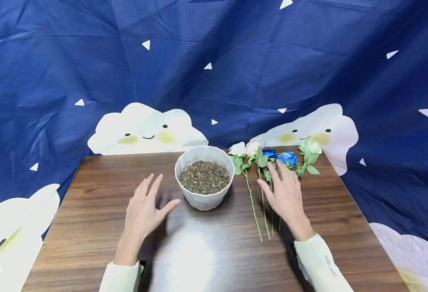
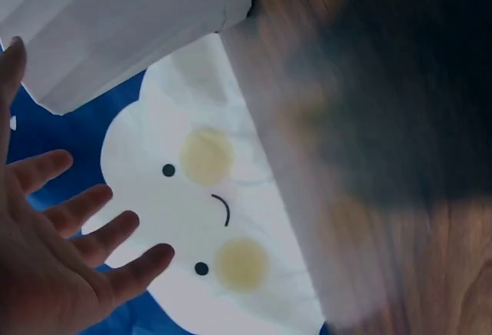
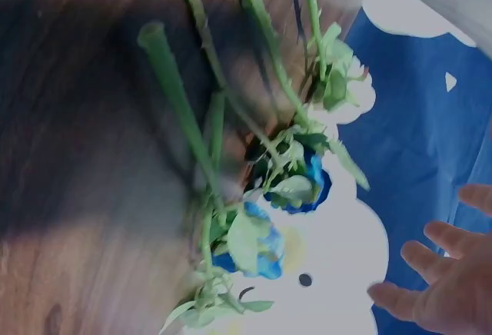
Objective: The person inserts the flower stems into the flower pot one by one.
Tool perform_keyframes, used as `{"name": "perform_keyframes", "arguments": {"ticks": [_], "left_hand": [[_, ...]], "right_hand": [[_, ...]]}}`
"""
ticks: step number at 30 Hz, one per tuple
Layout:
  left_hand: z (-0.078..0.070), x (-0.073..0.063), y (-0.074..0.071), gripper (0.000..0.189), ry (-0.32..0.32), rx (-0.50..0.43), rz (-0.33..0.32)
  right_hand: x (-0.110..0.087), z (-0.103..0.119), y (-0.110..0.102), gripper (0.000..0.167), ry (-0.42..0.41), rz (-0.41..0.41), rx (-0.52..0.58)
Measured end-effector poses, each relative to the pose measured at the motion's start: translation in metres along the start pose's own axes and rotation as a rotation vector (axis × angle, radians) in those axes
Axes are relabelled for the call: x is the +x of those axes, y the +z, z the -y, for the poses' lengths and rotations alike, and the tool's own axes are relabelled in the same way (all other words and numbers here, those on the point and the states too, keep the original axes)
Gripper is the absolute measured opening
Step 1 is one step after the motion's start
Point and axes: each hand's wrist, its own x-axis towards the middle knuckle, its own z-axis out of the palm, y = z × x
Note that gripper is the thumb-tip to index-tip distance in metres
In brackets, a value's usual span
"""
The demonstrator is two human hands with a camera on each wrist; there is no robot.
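A white faceted pot (image 1: 204, 200) filled with dark soil (image 1: 204, 177) stands near the table's back edge. To its left hovers my left hand (image 1: 144, 211), fingers spread and thumb pointing toward the pot, holding nothing. My right hand (image 1: 285, 196) is over the row of artificial roses, fingers extended and apart, with nothing in its grip. White roses (image 1: 238, 149) lie nearest the pot, then blue roses (image 1: 287, 158), then a pale green-white rose (image 1: 311, 147) at the far right. The hand covers part of the right-hand stems; in the right wrist view their green stems (image 3: 181, 97) show.
The brown wooden table (image 1: 90, 227) carries the pot and the roses. Behind it hangs a blue cloth (image 1: 199, 81) printed with smiling clouds and small white triangles. A bright light reflection lies on the tabletop in front of the pot.
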Motion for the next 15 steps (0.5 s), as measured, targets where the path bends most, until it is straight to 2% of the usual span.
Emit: {"name": "perform_keyframes", "arguments": {"ticks": [2, 5, 9, 12, 15], "left_hand": [[0.000, 0.001, 0.000, 0.086, -0.044, -0.063, 0.025], [0.001, 0.003, 0.000, 0.081, -0.082, -0.156, 0.045], [0.002, 0.005, 0.001, 0.072, -0.061, -0.310, 0.032], [0.003, 0.007, 0.004, 0.067, -0.041, -0.420, 0.010], [0.005, 0.008, 0.010, 0.062, -0.058, -0.533, 0.013]], "right_hand": [[0.002, -0.005, -0.001, 0.063, 0.022, -0.015, 0.043], [0.003, -0.014, -0.001, 0.061, 0.093, -0.025, 0.173], [0.001, -0.028, -0.001, 0.058, 0.219, -0.057, 0.331], [0.000, -0.039, -0.001, 0.055, 0.297, -0.088, 0.366], [0.000, -0.049, 0.000, 0.050, 0.369, -0.100, 0.397]]}}
